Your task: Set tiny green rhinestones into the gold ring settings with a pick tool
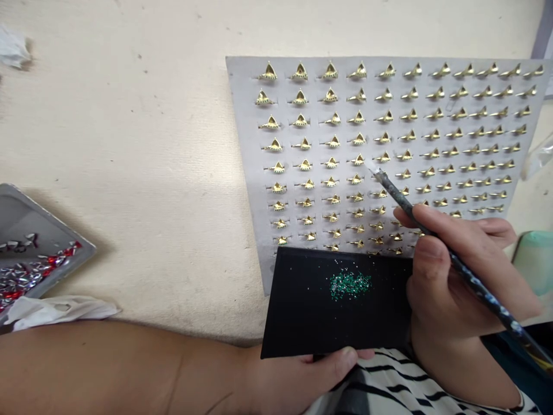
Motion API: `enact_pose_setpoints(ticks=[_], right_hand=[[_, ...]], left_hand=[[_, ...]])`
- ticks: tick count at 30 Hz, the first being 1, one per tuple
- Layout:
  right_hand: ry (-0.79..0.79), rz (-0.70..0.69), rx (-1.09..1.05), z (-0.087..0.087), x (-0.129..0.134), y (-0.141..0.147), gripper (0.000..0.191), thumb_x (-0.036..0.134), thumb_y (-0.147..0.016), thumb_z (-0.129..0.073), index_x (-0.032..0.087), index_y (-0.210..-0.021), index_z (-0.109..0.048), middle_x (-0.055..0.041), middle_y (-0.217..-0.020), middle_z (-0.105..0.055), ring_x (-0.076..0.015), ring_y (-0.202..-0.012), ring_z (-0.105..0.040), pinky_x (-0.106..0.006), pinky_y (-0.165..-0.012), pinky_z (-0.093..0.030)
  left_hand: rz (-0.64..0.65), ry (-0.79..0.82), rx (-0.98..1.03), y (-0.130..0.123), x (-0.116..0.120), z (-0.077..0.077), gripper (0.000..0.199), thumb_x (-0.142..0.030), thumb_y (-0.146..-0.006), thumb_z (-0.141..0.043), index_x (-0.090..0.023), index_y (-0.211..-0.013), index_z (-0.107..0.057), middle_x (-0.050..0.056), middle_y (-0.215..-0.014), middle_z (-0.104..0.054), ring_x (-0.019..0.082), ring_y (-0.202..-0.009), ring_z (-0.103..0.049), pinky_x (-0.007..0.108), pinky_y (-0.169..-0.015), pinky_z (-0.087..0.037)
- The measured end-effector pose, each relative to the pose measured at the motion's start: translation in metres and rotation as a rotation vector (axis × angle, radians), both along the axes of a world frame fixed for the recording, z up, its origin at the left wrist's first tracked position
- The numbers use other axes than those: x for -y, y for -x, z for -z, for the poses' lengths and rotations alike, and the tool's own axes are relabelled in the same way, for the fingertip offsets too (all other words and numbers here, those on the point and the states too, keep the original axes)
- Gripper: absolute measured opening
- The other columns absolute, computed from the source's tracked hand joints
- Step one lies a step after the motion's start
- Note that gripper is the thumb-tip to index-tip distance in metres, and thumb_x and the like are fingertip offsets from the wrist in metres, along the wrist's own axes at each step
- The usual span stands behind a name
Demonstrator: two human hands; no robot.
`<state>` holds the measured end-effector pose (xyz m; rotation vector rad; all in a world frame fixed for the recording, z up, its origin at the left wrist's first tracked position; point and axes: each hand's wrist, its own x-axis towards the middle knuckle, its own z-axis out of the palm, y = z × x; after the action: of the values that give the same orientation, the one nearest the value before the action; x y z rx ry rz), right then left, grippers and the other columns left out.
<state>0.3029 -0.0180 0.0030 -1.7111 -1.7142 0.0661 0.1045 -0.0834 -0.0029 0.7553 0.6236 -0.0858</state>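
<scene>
Between the thumb and fingers of my right hand [458,265] is a dark, paint-specked pencil-like stick [401,202]. Its whitish tip hovers over or touches the middle of a grey card [244,127], and I cannot tell which. Rows of gold-coloured, triangular-topped rings [331,72] are stuck in that card; some carry small stones along one edge. My left hand [319,369] grips a black flat tray [302,328] by its near edge, fingers hidden beneath. On the black surface lies a small heap of tiny green and clear stones [349,285]. The black tray covers the card's near edge.
At the left, a grey tray [82,259] holds silver and red pieces, with white plastic [64,310] beside it. A crumpled white scrap [14,47] lies at upper left. A pale green object [533,262] and a clear bag [540,157] sit at the right.
</scene>
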Motion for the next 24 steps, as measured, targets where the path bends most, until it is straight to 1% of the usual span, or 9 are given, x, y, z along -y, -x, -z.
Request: enact_pose_setpoints(ticks=[1, 3, 7, 12, 18, 24], right_hand=[[-0.034, 0.020, -0.007, 0.0006, -0.0007, 0.0012, 0.029, 0.019, -0.079, -0.063, 0.033, -0.103, -0.072, 0.0048, -0.087, -0.077, -0.0175, -0.073, -0.071, -0.041, -0.080, -0.039], [-0.046, 0.036, -0.014, 0.0002, -0.0016, 0.0028, 0.028, 0.018, -0.077, -0.064, 0.032, -0.100, -0.073, 0.0043, -0.086, -0.077, -0.0177, -0.071, -0.071, -0.042, -0.080, -0.039], [-0.002, 0.026, -0.008, -0.0033, -0.0012, 0.0037, 0.029, 0.017, -0.077, -0.065, 0.032, -0.101, -0.073, 0.0044, -0.090, -0.077, -0.0175, -0.075, -0.071, -0.042, -0.083, -0.039], [-0.018, 0.044, -0.011, -0.0004, -0.0022, 0.0049, 0.028, 0.020, -0.078, -0.063, 0.035, -0.100, -0.073, 0.0070, -0.089, -0.076, -0.0166, -0.073, -0.070, -0.042, -0.082, -0.040], [-0.044, 0.041, -0.005, 0.0017, -0.0029, 0.0045, 0.027, 0.019, -0.078, -0.063, 0.035, -0.098, -0.073, 0.0078, -0.087, -0.076, -0.0160, -0.070, -0.069, -0.043, -0.082, -0.042], [0.025, 0.031, 0.023, -0.0012, 0.0003, 0.0031, 0.031, 0.020, -0.081, -0.061, 0.038, -0.103, -0.071, 0.0084, -0.091, -0.076, -0.0178, -0.076, -0.071, -0.045, -0.084, -0.041]], left_hand=[[-0.006, -0.008, 0.000, -0.0003, -0.0006, -0.0003, 0.047, -0.054, -0.101, -0.037, -0.033, -0.129, -0.068, -0.006, -0.140, -0.063, 0.017, -0.134, -0.055, 0.031, -0.125, -0.027], [-0.021, -0.024, -0.001, -0.0008, -0.0013, -0.0002, 0.046, -0.053, -0.101, -0.037, -0.032, -0.128, -0.068, -0.005, -0.140, -0.064, 0.018, -0.133, -0.056, 0.032, -0.124, -0.029], [-0.038, -0.036, 0.003, -0.0005, -0.0016, 0.0006, 0.045, -0.052, -0.101, -0.039, -0.032, -0.127, -0.069, -0.004, -0.138, -0.065, 0.018, -0.131, -0.057, 0.032, -0.124, -0.029], [0.001, -0.020, -0.009, 0.0002, -0.0028, 0.0003, 0.046, -0.055, -0.100, -0.037, -0.035, -0.128, -0.068, -0.006, -0.137, -0.065, 0.016, -0.131, -0.057, 0.029, -0.124, -0.029], [-0.021, -0.042, -0.018, 0.0003, -0.0017, 0.0003, 0.047, -0.055, -0.100, -0.038, -0.033, -0.127, -0.069, -0.004, -0.134, -0.068, 0.018, -0.128, -0.059, 0.029, -0.122, -0.033], [-0.039, -0.052, -0.005, -0.0004, 0.0018, 0.0013, 0.047, -0.056, -0.100, -0.037, -0.034, -0.127, -0.069, -0.004, -0.134, -0.068, 0.019, -0.127, -0.060, 0.031, -0.121, -0.035]])
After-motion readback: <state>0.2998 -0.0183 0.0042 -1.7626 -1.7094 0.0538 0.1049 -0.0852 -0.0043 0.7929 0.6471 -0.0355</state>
